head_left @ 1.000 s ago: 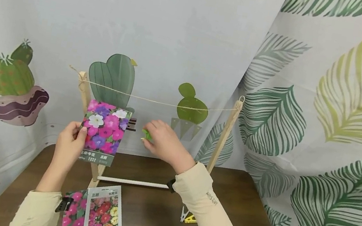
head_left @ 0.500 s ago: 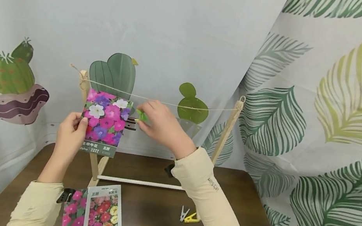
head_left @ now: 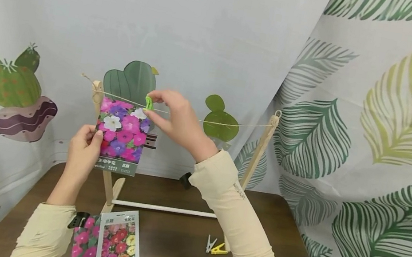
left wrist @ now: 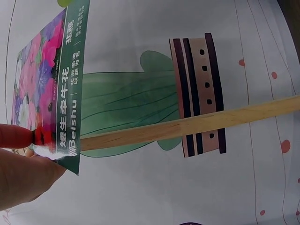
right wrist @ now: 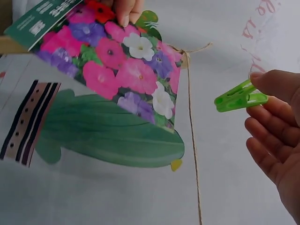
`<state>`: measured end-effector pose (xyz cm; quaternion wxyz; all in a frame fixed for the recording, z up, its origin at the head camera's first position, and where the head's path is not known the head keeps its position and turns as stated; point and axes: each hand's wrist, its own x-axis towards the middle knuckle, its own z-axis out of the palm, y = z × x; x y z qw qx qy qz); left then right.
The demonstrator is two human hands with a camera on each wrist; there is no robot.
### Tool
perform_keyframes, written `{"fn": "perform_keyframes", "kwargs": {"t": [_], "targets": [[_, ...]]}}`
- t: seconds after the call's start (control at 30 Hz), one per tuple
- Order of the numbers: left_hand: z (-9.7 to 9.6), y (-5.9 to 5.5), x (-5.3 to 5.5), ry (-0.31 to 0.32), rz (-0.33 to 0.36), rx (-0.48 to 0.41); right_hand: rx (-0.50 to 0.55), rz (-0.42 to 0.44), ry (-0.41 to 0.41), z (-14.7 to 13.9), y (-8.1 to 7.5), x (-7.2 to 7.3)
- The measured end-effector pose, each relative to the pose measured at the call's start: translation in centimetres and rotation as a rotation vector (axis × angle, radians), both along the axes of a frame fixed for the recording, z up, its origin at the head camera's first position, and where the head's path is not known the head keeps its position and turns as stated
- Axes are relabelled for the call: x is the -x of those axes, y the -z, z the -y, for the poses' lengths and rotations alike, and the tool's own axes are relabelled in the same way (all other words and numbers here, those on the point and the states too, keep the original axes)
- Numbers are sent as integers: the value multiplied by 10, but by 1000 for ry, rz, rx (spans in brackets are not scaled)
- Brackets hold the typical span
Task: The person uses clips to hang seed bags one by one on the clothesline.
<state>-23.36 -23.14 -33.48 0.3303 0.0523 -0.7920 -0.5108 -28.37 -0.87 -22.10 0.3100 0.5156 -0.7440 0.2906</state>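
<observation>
My left hand (head_left: 83, 149) pinches the left edge of a flower seed packet (head_left: 119, 137) printed with pink, purple and white blooms. The packet is upright, its top edge close under a thin string (head_left: 187, 118). Between the thumb and fingers of my right hand (head_left: 181, 120) is a green clothespin (head_left: 149, 103), near the packet's top right corner. In the right wrist view the clothespin (right wrist: 240, 97) points toward the string (right wrist: 193, 140), apart from it and from the packet (right wrist: 117, 65). Only the left thumb and a fingertip (left wrist: 18, 136) show plainly in the left wrist view.
Wooden posts (head_left: 258, 155) hold the string at both ends, with a white rod (head_left: 165, 208) low between them. Two more flower packets (head_left: 119, 240) lie overlapping on the brown table (head_left: 174, 254). A grey clothespin (head_left: 210, 244) and a yellow clothespin (head_left: 219, 249) lie at the right post's foot.
My right hand has moved up and left with the green clothespin, from beside the packet to the string's height. My left hand has raised the packet a little, toward the string.
</observation>
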Motion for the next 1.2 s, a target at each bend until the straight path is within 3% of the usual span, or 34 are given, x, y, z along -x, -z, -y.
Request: {"fn": "perform_keyframes", "kwargs": {"t": [0.23, 0.47, 1.2], "targets": [[0, -3, 2, 0, 7, -19, 160, 244, -22, 12, -8, 7], [-2, -5, 4, 1, -7, -37, 254, 482, 11, 27, -13, 17], [-2, 0, 9, 30, -17, -98, 256, 643, -14, 54, -9, 23]]}}
